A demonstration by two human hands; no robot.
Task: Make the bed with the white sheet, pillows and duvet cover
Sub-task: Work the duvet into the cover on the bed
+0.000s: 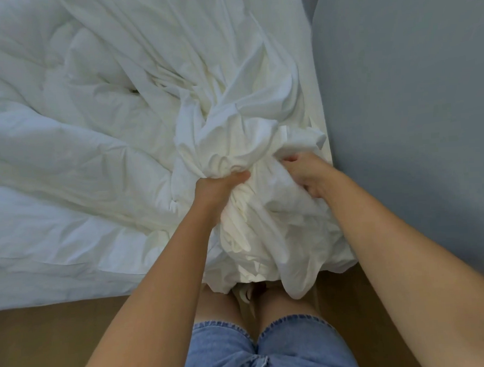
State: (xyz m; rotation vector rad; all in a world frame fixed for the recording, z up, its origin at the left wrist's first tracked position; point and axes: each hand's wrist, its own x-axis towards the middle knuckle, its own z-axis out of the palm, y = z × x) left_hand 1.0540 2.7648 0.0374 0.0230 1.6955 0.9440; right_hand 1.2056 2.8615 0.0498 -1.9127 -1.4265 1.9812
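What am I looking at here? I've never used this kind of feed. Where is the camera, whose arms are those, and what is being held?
There is no machine: a person is working bare-handed, and the single picture comes from a wide-angle camera on their head, looking down. The two arms reaching in from the bottom are theirs. Both hands grip a bunched white duvet cover at the near edge of the bed: the left hand clutches a thick gather, and the right hand has its fingers dug into the folds. A puffy white duvet lies rumpled across the bed. On the right is a grey wall; below are a brown floor and the person's denim shorts.
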